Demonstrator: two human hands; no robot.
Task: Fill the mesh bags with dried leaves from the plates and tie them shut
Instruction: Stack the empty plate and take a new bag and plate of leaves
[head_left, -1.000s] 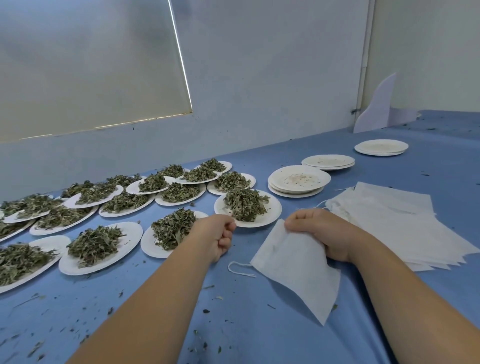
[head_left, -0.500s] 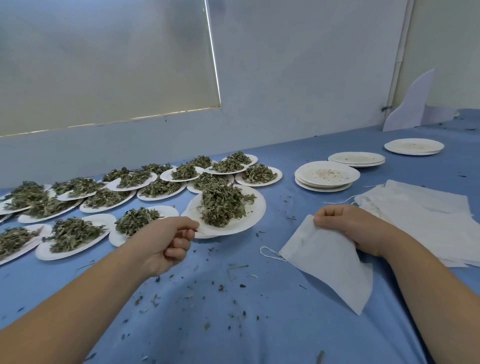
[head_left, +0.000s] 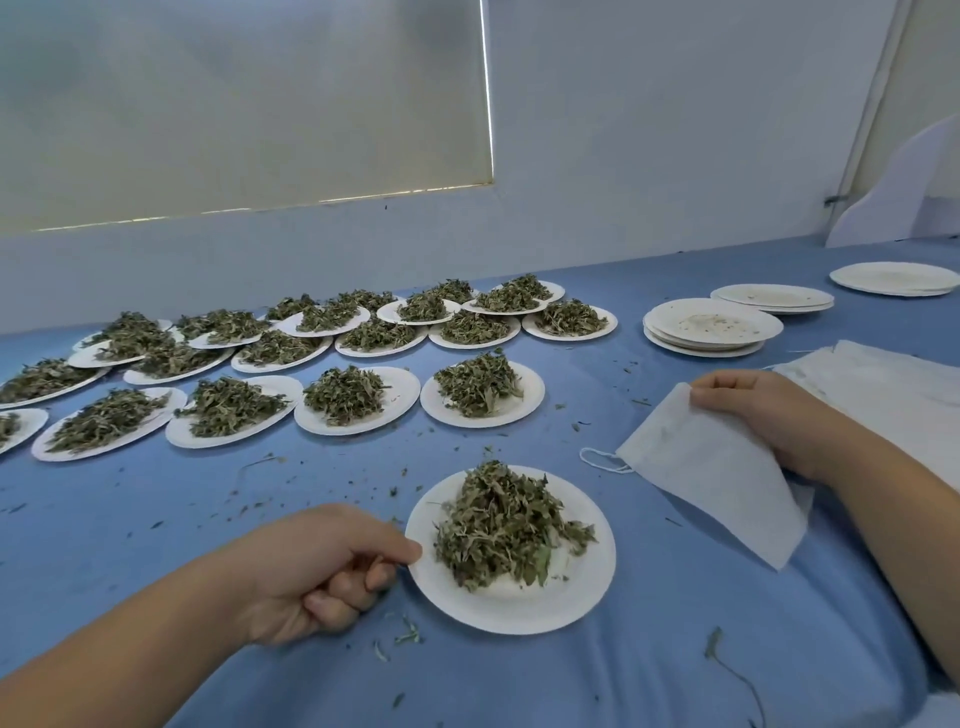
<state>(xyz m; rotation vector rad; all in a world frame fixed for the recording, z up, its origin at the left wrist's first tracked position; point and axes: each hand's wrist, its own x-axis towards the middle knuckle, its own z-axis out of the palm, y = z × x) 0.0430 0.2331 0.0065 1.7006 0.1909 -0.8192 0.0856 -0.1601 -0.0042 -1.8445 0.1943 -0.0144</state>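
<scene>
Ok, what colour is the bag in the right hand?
The bag is plain white, no pattern; the head view shows it best.

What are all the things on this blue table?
Near plate: one, white, front centre.
Dried leaves: one heap, green, on near plate.
Far plates: many, white, leaf-heaped, rows at left back.
Empty plates: three stacks, white, right back.
Mesh bag: one, white, right of near plate.
Spare bags: one pile, white, far right.
Table: one, blue, strewn with leaf bits.
Left hand: pinches near plate's rim.
Right hand: grips mesh bag's top edge.
</scene>
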